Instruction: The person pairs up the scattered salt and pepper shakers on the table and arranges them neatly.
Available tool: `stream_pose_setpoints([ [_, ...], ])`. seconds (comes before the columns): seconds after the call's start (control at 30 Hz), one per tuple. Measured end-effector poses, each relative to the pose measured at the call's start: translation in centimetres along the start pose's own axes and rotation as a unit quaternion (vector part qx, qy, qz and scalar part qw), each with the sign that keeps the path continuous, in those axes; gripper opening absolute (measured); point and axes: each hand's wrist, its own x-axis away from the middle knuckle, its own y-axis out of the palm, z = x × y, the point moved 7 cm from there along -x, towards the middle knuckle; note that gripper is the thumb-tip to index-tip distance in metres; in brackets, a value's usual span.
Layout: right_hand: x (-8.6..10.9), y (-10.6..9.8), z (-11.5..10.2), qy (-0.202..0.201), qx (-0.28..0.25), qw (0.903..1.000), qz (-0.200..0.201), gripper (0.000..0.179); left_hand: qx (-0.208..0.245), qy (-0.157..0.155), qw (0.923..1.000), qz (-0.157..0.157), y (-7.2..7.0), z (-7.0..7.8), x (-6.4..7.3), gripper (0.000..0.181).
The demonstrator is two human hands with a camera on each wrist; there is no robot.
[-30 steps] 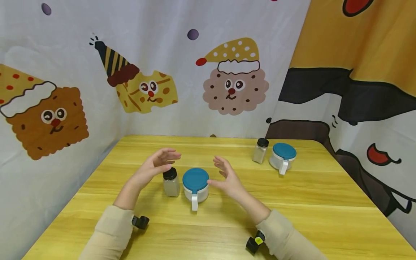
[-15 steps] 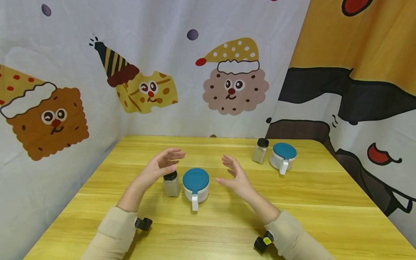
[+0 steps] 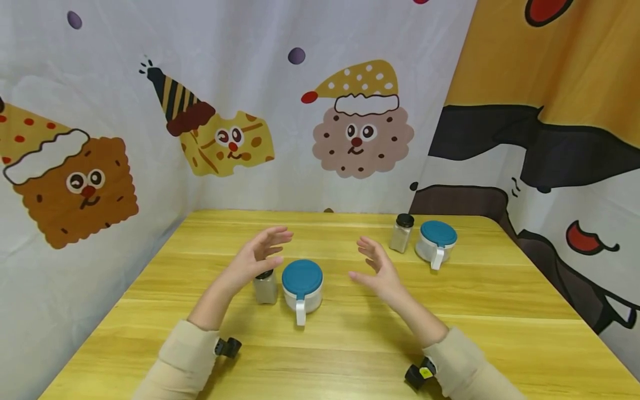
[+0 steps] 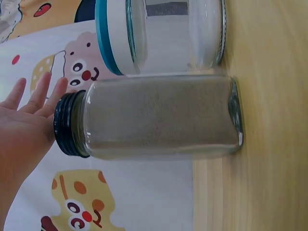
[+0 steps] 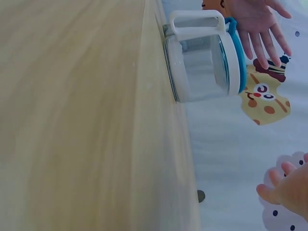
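Note:
Fingers spread and slightly bent, my left hand (image 3: 255,258) hovers over the black-capped glass shaker jar (image 3: 265,288) and partly hides its cap. In the left wrist view the jar (image 4: 159,118) looks filled with a grey-brown powder. Just right of it stands a glass jar with a blue lid and white handle (image 3: 302,278), its handle toward me. My right hand (image 3: 382,275) is held in the air to the right of that jar, thumb and fingers apart, holding nothing. In the right wrist view the handled jar (image 5: 204,62) appears beyond a gap from the hand.
A second black-capped shaker jar (image 3: 401,233) and a second blue-lidded handled jar (image 3: 435,243) stand at the table's back right. Behind the wooden table (image 3: 310,366) hangs a curtain (image 3: 280,191) printed with cartoon snacks.
My right hand has drawn away from the blue-lidded jar to the right. My left hand has shifted a little right, over the shaker jar's cap. The jars stay where they were.

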Motion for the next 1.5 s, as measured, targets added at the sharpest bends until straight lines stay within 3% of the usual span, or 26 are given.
stream_pose_setpoints([
  [0.47, 0.9, -2.6, -0.1, -0.007, 0.004, 0.9999, 0.012, 0.074, -0.008, -0.004, 1.0000, 0.000, 1.5, 0.2, -1.2, 0.058],
  [0.9, 1.2, -4.5, -0.2, 0.001, 0.024, 0.9993, 0.028, 0.073, -0.009, 0.011, 0.9999, 0.007, 2.3, 0.2, -2.4, 0.061],
  [1.23, 1.6, -6.0, -0.5, -0.023, 0.031, 0.9986, 0.036, 0.071, -0.006, 0.019, 0.9998, 0.001, 3.5, 0.6, -3.5, 0.063],
  [1.5, 2.0, -7.5, -0.7, -0.030, 0.048, 0.9969, 0.054, 0.072, -0.006, 0.009, 0.9999, 0.000, 4.3, 0.7, -4.1, 0.061],
])
